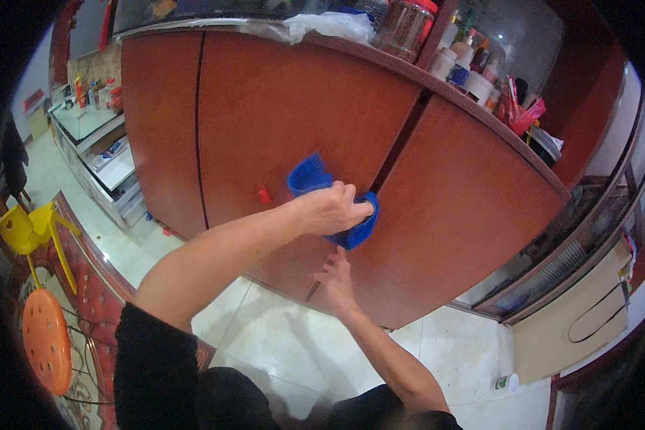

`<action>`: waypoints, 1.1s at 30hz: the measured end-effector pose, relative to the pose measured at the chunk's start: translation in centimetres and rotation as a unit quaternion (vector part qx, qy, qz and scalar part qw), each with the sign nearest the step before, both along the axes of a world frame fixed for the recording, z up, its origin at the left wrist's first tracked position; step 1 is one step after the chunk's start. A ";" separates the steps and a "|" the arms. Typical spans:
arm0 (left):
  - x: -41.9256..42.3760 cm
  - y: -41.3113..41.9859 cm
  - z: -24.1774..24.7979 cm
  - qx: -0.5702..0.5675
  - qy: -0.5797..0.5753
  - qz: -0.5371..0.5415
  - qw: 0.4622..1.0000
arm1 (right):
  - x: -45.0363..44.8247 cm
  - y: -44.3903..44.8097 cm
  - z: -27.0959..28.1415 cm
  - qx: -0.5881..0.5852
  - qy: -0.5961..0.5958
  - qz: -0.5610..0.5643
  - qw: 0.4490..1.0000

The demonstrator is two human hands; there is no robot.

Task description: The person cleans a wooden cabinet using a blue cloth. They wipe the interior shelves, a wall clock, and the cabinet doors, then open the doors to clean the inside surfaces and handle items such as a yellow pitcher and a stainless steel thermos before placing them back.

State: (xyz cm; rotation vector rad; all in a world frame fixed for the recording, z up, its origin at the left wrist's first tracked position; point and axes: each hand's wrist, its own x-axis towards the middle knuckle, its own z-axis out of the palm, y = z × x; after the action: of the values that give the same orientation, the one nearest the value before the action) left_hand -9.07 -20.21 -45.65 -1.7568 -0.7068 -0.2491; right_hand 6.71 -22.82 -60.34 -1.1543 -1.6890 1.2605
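My left hand [330, 208] grips a blue cloth [363, 228] against the reddish-brown wooden cabinet front [295, 107]. One end of the cloth stands out above the wrist, and the rest hangs below the knuckles, over the dark vertical gap [403, 141] between two doors. Lower down, my right hand [336, 279] is raised close to the doors with its fingers apart and slightly bent. A fingertip comes up to the bottom edge of the cloth; whether it touches is unclear. I see nothing held in that hand, which is somewhat blurred.
Along the cabinet's upper ledge are a white plastic bag [330, 26], a red-lidded jar [406, 29] and several bottles [462, 64]. An open drawer [113, 166] juts out at left, near a yellow chair [27, 228] and an orange stool [47, 341]. A white tub [506, 384] lies on the floor.
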 end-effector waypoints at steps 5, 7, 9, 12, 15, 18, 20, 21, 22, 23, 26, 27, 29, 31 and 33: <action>-0.1 -0.6 1.0 -0.041 0.032 -0.012 0.999 | 4.9 -0.7 4.5 0.260 -0.049 0.012 0.964; -0.1 -1.0 1.2 -0.044 0.038 -0.015 0.998 | 6.2 -0.5 7.9 0.439 -0.052 -0.002 0.897; 0.1 -1.3 1.1 -0.037 0.029 -0.019 0.999 | 6.4 0.2 12.0 0.586 -0.097 -0.011 0.804; 0.5 -2.0 0.9 -0.064 0.017 -0.014 0.998 | 4.9 2.3 18.1 0.738 -0.193 -0.018 0.646; 0.6 -2.7 0.7 -0.052 0.015 0.016 0.998 | 3.5 4.0 22.4 0.791 -0.331 -0.013 0.515; 0.6 -3.1 0.6 -0.044 0.014 0.015 0.999 | 3.6 4.1 23.9 0.812 -0.422 0.005 0.403; 0.4 -3.5 0.6 -0.038 0.017 0.011 0.999 | 3.9 3.6 24.2 0.814 -0.452 0.022 0.363; 0.3 -3.7 0.5 -0.032 0.020 0.010 0.999 | 4.2 3.3 24.4 0.811 -0.462 0.034 0.359; 0.2 -4.0 0.5 -0.028 0.023 0.008 0.999 | 4.3 2.9 24.6 0.809 -0.467 0.045 0.354; 0.0 -4.3 0.4 -0.028 0.027 0.005 0.999 | 4.5 2.5 24.8 0.805 -0.472 0.063 0.354; -0.3 -5.5 0.3 -0.023 0.027 -0.005 0.999 | 4.9 1.2 25.8 0.798 -0.484 0.108 0.342; -0.4 -6.0 0.2 -0.015 0.024 -0.009 1.000 | 5.0 0.6 26.0 0.793 -0.496 0.114 0.334; -0.5 -6.8 0.1 -0.014 0.016 -0.010 1.000 | 5.2 -0.6 26.3 0.794 -0.502 0.122 0.320; -0.7 -7.7 0.1 -0.030 0.010 -0.001 0.999 | 5.5 -2.0 26.4 0.804 -0.492 0.124 0.310; -0.9 -8.6 0.1 -0.022 0.002 -0.008 1.000 | 6.2 -3.9 26.2 0.806 -0.463 0.131 0.346</action>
State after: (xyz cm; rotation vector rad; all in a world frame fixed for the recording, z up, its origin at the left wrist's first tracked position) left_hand -9.92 -28.83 -45.60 -1.8060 -0.6998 -0.2428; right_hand 12.91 -26.77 -34.19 -0.0130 -2.4769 -1.5184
